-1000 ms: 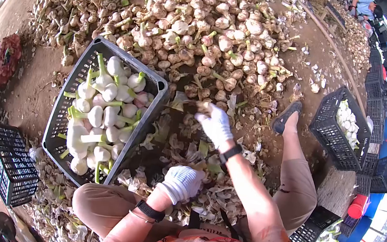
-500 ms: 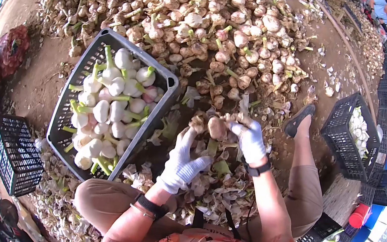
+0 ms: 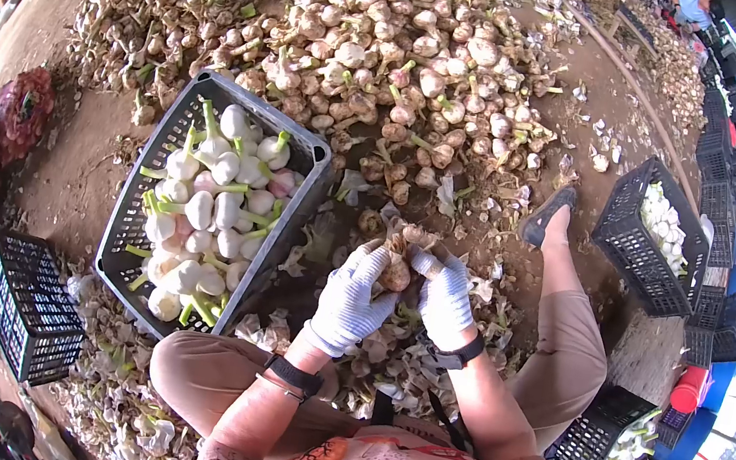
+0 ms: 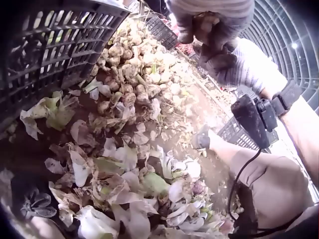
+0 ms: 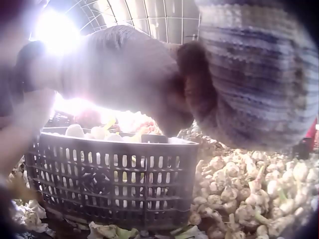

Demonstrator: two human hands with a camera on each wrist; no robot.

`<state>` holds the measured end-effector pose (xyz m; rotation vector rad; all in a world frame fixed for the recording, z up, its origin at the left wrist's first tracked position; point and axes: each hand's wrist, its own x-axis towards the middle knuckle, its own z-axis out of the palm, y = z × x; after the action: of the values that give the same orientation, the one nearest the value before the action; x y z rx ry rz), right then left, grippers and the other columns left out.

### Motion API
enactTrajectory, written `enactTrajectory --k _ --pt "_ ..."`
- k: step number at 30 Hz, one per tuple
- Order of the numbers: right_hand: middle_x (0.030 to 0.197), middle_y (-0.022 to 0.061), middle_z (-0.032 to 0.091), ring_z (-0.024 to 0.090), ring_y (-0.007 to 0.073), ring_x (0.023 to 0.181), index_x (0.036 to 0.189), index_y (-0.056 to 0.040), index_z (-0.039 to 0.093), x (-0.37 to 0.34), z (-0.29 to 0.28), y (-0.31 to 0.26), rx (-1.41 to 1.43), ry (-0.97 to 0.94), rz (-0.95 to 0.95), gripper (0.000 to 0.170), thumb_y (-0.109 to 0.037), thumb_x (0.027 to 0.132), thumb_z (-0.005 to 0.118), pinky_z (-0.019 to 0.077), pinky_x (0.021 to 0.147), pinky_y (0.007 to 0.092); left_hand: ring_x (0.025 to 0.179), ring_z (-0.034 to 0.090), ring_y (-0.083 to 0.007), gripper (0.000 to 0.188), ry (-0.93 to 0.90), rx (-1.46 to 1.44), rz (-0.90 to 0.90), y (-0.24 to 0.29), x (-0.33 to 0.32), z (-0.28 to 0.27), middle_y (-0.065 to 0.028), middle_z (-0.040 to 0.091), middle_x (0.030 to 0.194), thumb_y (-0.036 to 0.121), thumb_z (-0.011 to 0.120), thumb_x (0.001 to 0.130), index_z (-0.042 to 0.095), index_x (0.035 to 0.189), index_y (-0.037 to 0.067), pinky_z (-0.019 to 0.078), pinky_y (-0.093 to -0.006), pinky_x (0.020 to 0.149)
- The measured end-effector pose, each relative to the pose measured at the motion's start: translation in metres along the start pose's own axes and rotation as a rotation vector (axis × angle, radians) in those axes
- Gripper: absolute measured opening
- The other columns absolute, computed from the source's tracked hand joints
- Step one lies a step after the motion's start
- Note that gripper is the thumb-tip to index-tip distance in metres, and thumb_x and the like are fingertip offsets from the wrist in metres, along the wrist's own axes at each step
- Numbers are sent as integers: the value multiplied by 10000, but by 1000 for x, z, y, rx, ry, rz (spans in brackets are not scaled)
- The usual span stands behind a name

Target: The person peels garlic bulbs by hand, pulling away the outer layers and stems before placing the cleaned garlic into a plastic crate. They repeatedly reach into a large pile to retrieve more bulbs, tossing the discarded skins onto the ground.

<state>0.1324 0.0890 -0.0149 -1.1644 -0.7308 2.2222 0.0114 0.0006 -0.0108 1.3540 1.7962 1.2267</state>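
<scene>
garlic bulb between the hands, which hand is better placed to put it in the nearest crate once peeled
Probably the left hand: it is nearer the crate, on that side of the garlic bulb; the right hand is on the far side.

Garlic bulb (image 3: 395, 275) partly hidden

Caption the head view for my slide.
Gloved left hand and right hand hold a brownish garlic bulb beside a crate of white garlic, with a garlic heap ahead.

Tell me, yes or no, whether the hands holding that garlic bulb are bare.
No: in the head view, the left hand and right hand at the garlic bulb both wear whitish gloves.
</scene>
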Motion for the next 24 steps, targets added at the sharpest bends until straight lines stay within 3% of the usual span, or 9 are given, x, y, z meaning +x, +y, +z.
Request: enactTrajectory --k 4,8,11,13,15,17,19,22,24 --pt "931 35 641 605 128 803 1057 -32 612 1 -4 -3 55 -42 -33 253 -86 812 576 487 698 249 886 597 -390 530 93 188 256 -4 0 2 -216 559 1107 11 677 586 528 1094 7 507 -358 773" --pt "881 40 622 588 124 757 1039 -16 596 -3 -10 -11 -46 -55 72 274 -17 765 586 463 656 225 880 618 -338 495 139 176 205 -1 0 1 -184 594 1046 11 669 614 531 1089 15 509 -348 767" --pt "885 41 622 592 122 767 1039 -29 598 -11 3 -16 -119 -69 -15 297 2 745 574 467 636 221 738 622 -182 347 129 -593 -350 25 6 -7 -85 616 820 35 613 718 529 1054 15 528 -284 656" --pt "911 49 618 598 134 839 1058 -31 583 -10 11 -14 -273 -150 -161 333 39 735 543 489 678 250 703 623 -192 317 32 -1255 -657 5 6 -13 -104 612 835 56 578 735 526 1043 0 534 -268 587" --pt "928 49 616 593 119 762 1099 -2 563 -16 21 -15 -878 -197 -652 372 75 738 522 487 694 247 647 611 -204 308 14 -1421 -664 -11 3 -11 -115 602 819 75 544 750 519 1045 -10 526 -278 530" --pt "930 44 619 595 118 795 1135 -4 549 -7 8 -9 -1051 -247 -704 382 58 758 555 478 747 251 646 601 -221 306 -101 -1695 -658 -17 2 -11 -119 596 829 73 527 774 513 1068 -11 527 -313 550" --pt "974 67 636 607 120 858 1182 -28 523 -8 15 -14 -842 -205 -551 423 37 769 585 490 776 251 727 583 -196 310 -42 -1668 -690 -11 2 -9 -89 586 852 127 549 811 511 1085 -15 513 -298 653" --pt "926 63 644 615 116 784 1172 16 537 -3 5 -11 -298 -161 -200 427 -12 765 665 492 715 229 973 506 -120 478 24 -1060 -445 3 5 -11 -61 551 1051 150 645 811 453 1206 -40 412 -244 882" --pt "915 68 648 617 116 772 1161 28 545 -6 7 -12 -150 -160 -114 405 -11 774 657 495 699 223 946 528 -126 561 68 -903 -357 13 6 -10 -68 544 1074 169 704 760 447 1219 -26 445 -255 836"
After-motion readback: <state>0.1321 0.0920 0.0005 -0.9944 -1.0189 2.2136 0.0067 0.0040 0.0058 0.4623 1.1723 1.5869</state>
